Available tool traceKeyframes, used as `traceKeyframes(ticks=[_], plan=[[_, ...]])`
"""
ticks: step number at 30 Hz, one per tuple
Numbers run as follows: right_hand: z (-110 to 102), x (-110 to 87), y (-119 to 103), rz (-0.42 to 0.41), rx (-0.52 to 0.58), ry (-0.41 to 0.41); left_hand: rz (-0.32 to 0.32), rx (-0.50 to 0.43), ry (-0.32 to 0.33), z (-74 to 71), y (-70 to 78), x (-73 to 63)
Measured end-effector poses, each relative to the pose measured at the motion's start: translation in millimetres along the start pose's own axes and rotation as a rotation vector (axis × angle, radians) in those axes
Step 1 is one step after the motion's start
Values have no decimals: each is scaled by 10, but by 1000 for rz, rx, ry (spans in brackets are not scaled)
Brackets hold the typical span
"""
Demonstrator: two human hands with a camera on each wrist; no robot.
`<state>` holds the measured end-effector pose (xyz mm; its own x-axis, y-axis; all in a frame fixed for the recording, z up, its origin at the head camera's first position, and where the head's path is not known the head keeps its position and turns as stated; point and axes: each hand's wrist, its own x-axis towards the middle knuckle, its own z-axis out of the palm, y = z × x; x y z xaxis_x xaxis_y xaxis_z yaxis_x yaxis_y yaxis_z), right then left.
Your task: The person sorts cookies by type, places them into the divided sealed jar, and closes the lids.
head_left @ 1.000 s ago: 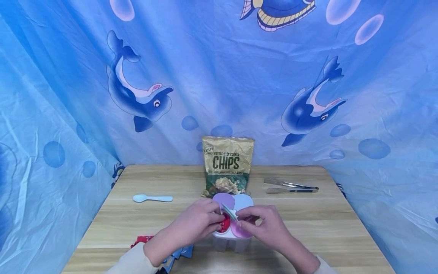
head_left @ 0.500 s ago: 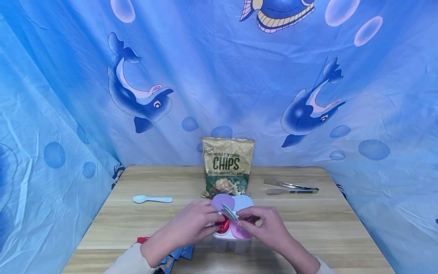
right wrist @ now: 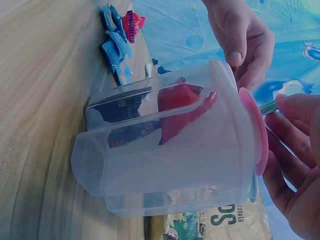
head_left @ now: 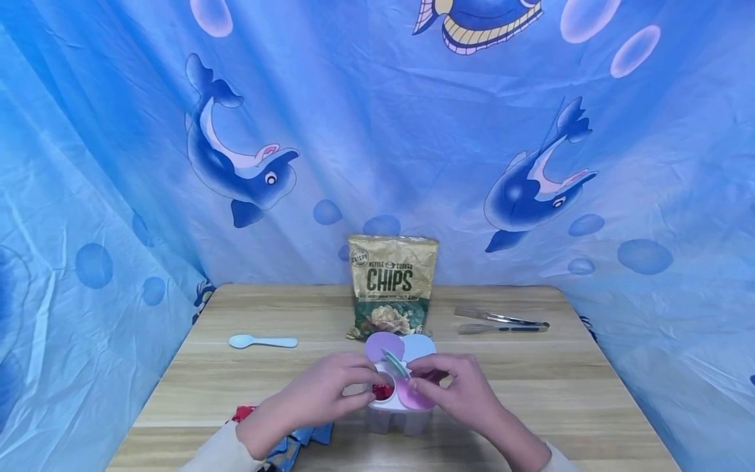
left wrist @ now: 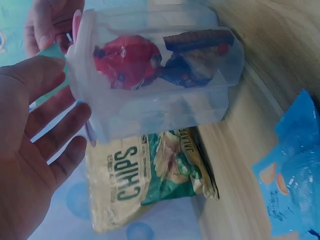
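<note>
A clear plastic container (head_left: 381,421) with several coloured round lids stands upright at the table's front middle. My right hand (head_left: 453,383) pinches the green lid (head_left: 394,362), tilted up from the front-left opening. Inside that compartment lies a red packet (head_left: 383,392), seen through the wall in the left wrist view above a dark blue packet (left wrist: 187,70). My left hand (head_left: 330,388) is at the opening's left rim with fingers extended and nothing in its grasp. Purple (head_left: 385,347), pale blue (head_left: 419,347) and pink (head_left: 415,395) lids cover the other compartments.
A chips bag (head_left: 394,288) stands behind the container. A light blue spoon (head_left: 263,341) lies at left, metal tongs (head_left: 501,321) at right. Several blue packets (head_left: 301,440) and a red one (head_left: 243,413) lie beneath my left forearm. A blue sea-print curtain (head_left: 377,131) surrounds the table.
The red packet has gone down into the compartment, out of my left hand's fingers. That hand has drawn back slightly left; my right hand stays on the green lid.
</note>
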<state>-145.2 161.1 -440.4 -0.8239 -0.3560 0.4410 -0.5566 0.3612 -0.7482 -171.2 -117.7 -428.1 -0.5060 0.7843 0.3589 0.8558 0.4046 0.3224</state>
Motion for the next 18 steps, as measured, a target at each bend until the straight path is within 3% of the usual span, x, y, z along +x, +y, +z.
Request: traceKeyframes(ticks=[5,11,18], plan=[[-13,-1,-18,20,-3,-5,-165,-177,-14,-99,-33,-164],[-15,-1,-24,27,-6,2,-422,-324,50,-216,-126,-457],[-9,-1,-21,21,-6,7,-588,-387,155,-303,-304,-871]])
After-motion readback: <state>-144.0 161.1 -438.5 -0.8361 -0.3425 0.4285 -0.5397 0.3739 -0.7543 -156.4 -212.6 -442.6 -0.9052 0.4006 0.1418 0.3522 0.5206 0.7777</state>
